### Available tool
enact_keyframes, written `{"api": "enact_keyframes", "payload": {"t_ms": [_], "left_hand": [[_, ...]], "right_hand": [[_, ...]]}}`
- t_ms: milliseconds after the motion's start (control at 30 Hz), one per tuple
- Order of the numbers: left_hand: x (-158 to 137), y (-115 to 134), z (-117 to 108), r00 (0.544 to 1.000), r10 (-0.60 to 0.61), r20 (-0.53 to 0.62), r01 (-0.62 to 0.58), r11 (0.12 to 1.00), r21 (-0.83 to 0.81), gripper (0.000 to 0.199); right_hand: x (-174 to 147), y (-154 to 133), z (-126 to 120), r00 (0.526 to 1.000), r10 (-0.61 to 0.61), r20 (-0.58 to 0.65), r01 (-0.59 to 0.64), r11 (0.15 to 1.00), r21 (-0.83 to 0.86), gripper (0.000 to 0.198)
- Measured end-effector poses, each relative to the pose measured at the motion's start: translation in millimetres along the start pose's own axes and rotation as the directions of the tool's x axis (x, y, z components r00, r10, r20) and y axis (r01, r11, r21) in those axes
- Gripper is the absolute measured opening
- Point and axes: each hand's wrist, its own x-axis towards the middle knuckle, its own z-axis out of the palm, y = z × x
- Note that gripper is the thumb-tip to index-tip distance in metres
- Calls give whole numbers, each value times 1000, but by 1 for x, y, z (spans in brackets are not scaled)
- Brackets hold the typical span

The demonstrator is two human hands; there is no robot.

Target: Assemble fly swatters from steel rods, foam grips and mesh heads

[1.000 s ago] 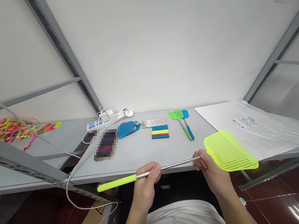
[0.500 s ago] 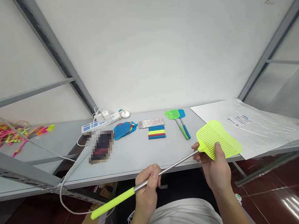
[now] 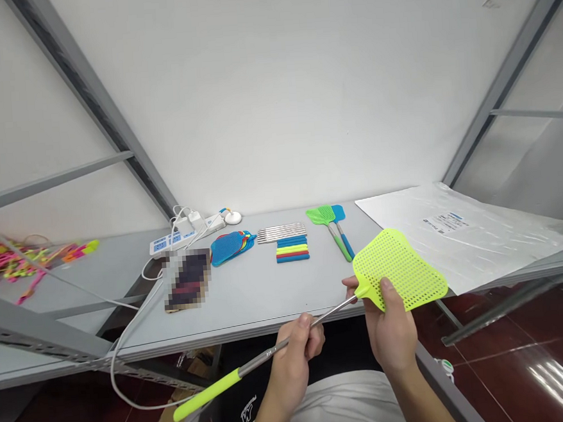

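Yellow swatter head (image 3: pixel 406 272) was pinched in the right hand (image 3: pixel 391 339), the left hand (image 3: pixel 292 359) curled around the metal rod (image 3: pixel 259 360). Sideways force could have bent it near the right.

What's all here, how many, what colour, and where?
Held swatter: one, yellow-green, in both hands
Lying swatters: two, green and blue, table's back
Swatter heads: several, topmost blue, left of rods
Metal rods: several, silver, table's back
Grips: about six, blue, yellow, red, before rods
Power strip: one, white and blue, back left
Round thing: one, white, beside strip
Blurred item: one, dark, table's left
Labelled sheet: one, white, table's right
Tangled pieces: uncountable, pink, yellow, orange, left shelf
Cables: several, white, left
Table: one, grey, centre
Wall: white, behind
Floor: dark red, below
Shirt: one, white, bottom centre
Left hand: one, bare, on shaft
Right hand: one, bare, on mesh end
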Motion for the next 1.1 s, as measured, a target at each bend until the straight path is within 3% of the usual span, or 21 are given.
{"api": "enact_keyframes", "payload": {"t_ms": [200,333,467,567,633,733,833,967,1100], "left_hand": [[-4,-7,5,1000,-10,23,15,972,-236,53],[-3,-8,2,999,3,38,9,951,-310,51],[0,-5,-3,999,-17,37,25,971,-238,51],[1,-4,-2,998,-57,27,59,992,-114,53],[0,-3,1,995,-88,38,92,991,-100,55],[1,-1,2,996,-87,9,87,983,-164,56],[3,1,-3,995,-86,-42,75,973,-220,54],[5,5,-11,994,-101,-49,89,974,-208,52],[6,9,-14,989,-96,-114,79,986,-143,51]], "right_hand": [[-7,4,7,999,9,51,-13,997,76,45],[-8,6,10,995,37,89,-47,993,112,46],[-13,10,15,969,58,242,-70,997,41,44],[-21,13,21,905,52,423,-4,994,-114,34],[-24,12,23,880,46,472,49,982,-185,32],[-18,8,18,916,25,401,84,964,-252,36],[-6,4,8,961,72,266,1,964,-266,44],[0,5,2,950,204,238,-174,975,-140,44],[-1,8,2,939,232,254,-232,972,-29,44]]}}
